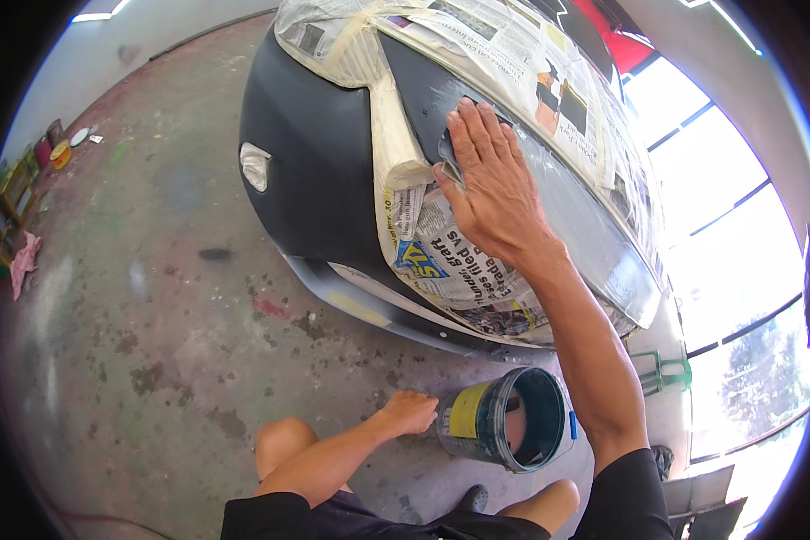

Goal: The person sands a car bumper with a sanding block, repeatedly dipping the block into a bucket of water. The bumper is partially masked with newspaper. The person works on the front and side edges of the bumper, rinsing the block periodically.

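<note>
My right hand [493,184] lies flat on the car's dark grey hood [423,81], fingers stretched forward. Under the fingers it presses a dark sheet of sandpaper [447,148], whose edges show beside the thumb and past the fingertips. Around the hand the paint looks dull and streaked with pale smears. My left hand [411,412] is closed low down, close beside a bucket [477,423] with a yellow label; whatever is inside its fingers, if anything, is hidden. The bucket holds murky, pinkish-grey liquid.
Newspaper [477,270] and masking tape [396,135] cover the car's front opening and windshield. The bumper [351,301] juts out toward my knees. A green metal stand [661,371] is at right. Cans and a pink rag [25,264] lie along the left wall.
</note>
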Tool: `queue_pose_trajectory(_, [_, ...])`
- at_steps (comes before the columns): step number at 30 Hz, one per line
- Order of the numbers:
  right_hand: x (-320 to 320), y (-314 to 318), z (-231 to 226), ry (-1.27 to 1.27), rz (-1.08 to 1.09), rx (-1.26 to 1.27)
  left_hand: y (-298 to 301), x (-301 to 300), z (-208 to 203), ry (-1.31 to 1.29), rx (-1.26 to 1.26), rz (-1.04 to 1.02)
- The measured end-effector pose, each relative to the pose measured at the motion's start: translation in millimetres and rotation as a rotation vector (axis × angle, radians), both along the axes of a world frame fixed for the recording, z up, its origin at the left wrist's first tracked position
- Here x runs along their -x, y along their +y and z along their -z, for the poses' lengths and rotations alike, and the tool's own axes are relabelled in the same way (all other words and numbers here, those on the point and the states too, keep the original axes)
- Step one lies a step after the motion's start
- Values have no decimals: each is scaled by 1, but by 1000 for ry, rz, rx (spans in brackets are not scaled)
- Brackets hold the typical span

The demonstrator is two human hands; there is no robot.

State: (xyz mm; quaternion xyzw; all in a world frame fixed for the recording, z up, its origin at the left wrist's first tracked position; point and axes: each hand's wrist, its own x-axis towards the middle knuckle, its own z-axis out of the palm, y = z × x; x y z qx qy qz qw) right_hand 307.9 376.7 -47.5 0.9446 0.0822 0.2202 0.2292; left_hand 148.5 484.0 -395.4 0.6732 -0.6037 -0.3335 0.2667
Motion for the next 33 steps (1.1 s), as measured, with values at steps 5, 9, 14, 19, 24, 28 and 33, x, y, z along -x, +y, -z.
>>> queue_pose_trajectory(5, [23,30,35,-18,82,-69,18,-18,14,-43,80,-51])
queue_pose_trajectory(9, [-25,33,19,-89,88,31,4,-7,4,17,9,21])
queue_pose_trajectory(14, [-15,51,52,-161,73,-7,14,-21,19,-6,47,-20])
queue_pose_trajectory(19, [-70,50,34,-147,110,-31,14,-14,12,-20,-5,15])
queue_pose_trajectory(24, [-57,61,52,-192,185,-42,32,-34,24,-47,13,-9])
queue_pose_trajectory(28, [-97,51,33,-191,154,-32,17,-12,18,-38,10,-7])
queue_pose_trajectory(33, [-72,66,44,-209,170,-97,34,-31,18,-16,-20,6])
